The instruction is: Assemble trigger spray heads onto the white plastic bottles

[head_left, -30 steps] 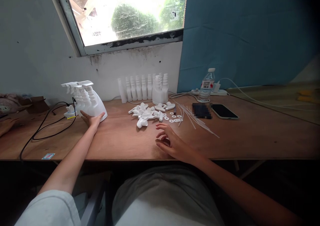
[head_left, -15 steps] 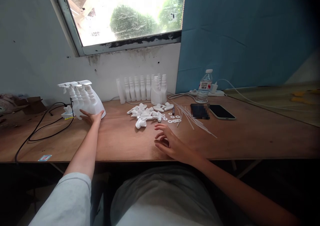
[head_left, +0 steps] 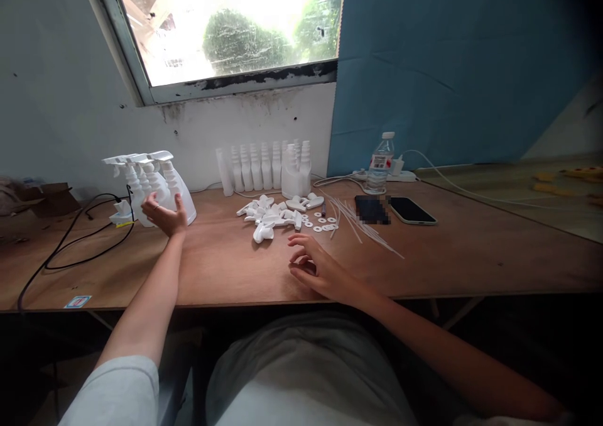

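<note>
At the left, several white spray bottles (head_left: 187, 203) stand grouped with their trigger heads (head_left: 136, 158) on. My left hand (head_left: 166, 216) is in front of them, thumb raised and apart from the fingers, holding nothing; whether it touches a bottle I cannot tell. My right hand (head_left: 313, 266) rests over the table (head_left: 226, 269) with loosely bent, separated fingers and nothing in them. Beyond it lies a pile of loose white trigger heads (head_left: 271, 215), beside small white washers (head_left: 318, 229) and thin clear tubes (head_left: 362, 222).
A row of white bottles without heads (head_left: 254, 168) stands against the wall. At the right are a water bottle (head_left: 379, 168), a phone (head_left: 413, 210), a dark pixelated item (head_left: 371, 210) and a power strip (head_left: 404, 176). Black cables (head_left: 61, 244) loop at the left.
My left hand has lifted from low beside the spray bottles, and its thumb now points up. My right hand keeps its pose. The view has shifted slightly.
</note>
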`<state>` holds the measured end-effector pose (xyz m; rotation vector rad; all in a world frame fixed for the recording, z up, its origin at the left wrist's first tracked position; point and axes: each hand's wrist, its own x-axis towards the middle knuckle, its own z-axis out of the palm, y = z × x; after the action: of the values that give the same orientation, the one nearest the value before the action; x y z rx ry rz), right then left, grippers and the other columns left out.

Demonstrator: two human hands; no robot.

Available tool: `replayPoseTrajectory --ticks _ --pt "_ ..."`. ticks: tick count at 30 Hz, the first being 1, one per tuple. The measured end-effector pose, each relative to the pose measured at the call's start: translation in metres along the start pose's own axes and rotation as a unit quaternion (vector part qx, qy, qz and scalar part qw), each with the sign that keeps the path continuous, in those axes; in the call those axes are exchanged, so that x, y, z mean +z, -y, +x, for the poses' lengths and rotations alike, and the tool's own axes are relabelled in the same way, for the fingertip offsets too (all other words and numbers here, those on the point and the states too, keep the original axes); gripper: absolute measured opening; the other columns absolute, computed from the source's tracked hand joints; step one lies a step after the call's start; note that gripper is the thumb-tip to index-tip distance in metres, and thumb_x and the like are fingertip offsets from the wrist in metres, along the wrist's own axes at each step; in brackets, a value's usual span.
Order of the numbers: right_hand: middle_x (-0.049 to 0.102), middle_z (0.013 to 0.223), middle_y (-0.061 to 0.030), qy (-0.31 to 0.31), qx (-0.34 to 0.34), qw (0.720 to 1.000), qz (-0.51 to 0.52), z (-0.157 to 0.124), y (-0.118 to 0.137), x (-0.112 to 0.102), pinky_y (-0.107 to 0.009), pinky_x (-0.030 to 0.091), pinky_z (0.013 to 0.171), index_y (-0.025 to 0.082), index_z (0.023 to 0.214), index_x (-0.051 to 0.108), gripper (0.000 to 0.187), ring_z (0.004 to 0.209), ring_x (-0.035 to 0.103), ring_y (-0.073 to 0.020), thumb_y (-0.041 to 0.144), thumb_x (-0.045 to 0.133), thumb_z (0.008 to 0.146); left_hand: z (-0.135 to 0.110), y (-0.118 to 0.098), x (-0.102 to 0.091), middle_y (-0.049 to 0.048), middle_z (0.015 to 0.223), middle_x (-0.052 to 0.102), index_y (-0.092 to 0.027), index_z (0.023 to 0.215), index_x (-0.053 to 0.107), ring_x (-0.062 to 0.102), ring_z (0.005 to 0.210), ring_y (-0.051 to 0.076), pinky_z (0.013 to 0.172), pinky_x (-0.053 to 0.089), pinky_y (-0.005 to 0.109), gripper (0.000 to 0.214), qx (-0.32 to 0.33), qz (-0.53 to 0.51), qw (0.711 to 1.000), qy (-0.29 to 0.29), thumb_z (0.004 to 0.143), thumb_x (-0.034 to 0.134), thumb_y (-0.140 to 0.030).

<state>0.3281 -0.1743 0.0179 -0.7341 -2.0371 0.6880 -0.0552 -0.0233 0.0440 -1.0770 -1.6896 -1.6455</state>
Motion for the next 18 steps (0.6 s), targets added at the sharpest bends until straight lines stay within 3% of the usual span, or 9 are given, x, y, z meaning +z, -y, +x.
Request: replayPoseTrajectory --ticks 2,4,6,9,11,13,18 --pt "0.052 0.121 -0.011 0.012 0.013 1.0 -0.017 0.009 -0.002 -0.007 -0.027 0.053 0.072 0.019 0.107 0.053 0.023 0.083 0.062 -0.0125 0.022 0.054 0.085 -0.006 -0.016 0.005 0.0155 0.116 0.051 -0.012 0.115 0.045 0.05 0.106 0.025 0.098 0.039 0.042 0.042 0.121 -0.071 0.989 0.044 0.085 0.058 -0.038" --pt "0.063 0.095 -0.007 0.033 0.026 0.996 -0.08 0.027 -0.006 -0.02 -0.024 0.049 0.065 0.016 0.088 0.06 0.01 0.073 0.062 -0.0128 0.024 0.055 0.084 -0.022 -0.038 0.009 0.0129 0.11 0.053 -0.013 0.11 0.048 0.053 0.097 0.021 0.09 0.045 0.036 0.034 0.227 -0.15 0.953 0.132 0.087 0.054 -0.038" --pt "0.061 0.065 -0.0023 0.031 0.04 0.98 -0.192 0.051 -0.015 -0.039 -0.024 0.042 0.059 0.016 0.07 0.06 0.019 0.061 0.057 -0.0126 0.025 0.054 0.085 -0.043 -0.063 0.011 0.0102 0.107 0.056 -0.016 0.108 0.05 0.056 0.089 0.017 0.083 0.048 0.032 0.03 0.317 -0.21 0.891 0.249 0.089 0.053 -0.038" --pt "0.063 0.064 -0.0032 0.04 0.066 0.946 -0.316 0.088 -0.035 -0.068 -0.023 0.035 0.057 0.014 0.066 0.061 0.019 0.06 0.055 -0.0123 0.019 0.054 0.082 -0.073 -0.091 0.007 0.0094 0.11 0.059 -0.018 0.11 0.055 0.06 0.092 0.017 0.079 0.05 0.028 0.035 0.429 -0.246 0.782 0.379 0.087 0.056 -0.045" --pt "0.064 0.065 -0.0036 0.089 0.096 0.918 -0.374 0.105 -0.051 -0.082 -0.023 0.031 0.054 0.014 0.064 0.063 0.017 0.059 0.054 -0.0124 0.016 0.055 0.079 -0.087 -0.101 0.002 0.01 0.116 0.059 -0.019 0.115 0.056 0.062 0.092 0.019 0.077 0.05 0.029 0.046 0.471 -0.225 0.739 0.425 0.083 0.059 -0.052" --pt "0.065 0.065 -0.0037 0.124 0.125 0.902 -0.394 0.111 -0.066 -0.091 -0.023 0.031 0.053 0.014 0.064 0.064 0.017 0.059 0.054 -0.0126 0.015 0.055 0.078 -0.093 -0.105 -0.003 0.0101 0.12 0.059 -0.02 0.119 0.056 0.064 0.089 0.02 0.075 0.05 0.03 0.052 0.494 -0.194 0.716 0.454 0.081 0.059 -0.055" --pt "0.069 0.072 -0.0028 0.182 0.146 0.915 -0.328 0.101 -0.09 -0.101 -0.022 0.038 0.057 0.015 0.074 0.07 0.018 0.066 0.058 -0.0139 0.031 0.062 0.076 -0.095 -0.109 -0.006 0.0073 0.114 0.063 -0.02 0.113 0.061 0.064 0.093 0.019 0.08 0.05 0.029 0.034 0.479 -0.196 0.695 0.499 0.085 0.057 -0.04"
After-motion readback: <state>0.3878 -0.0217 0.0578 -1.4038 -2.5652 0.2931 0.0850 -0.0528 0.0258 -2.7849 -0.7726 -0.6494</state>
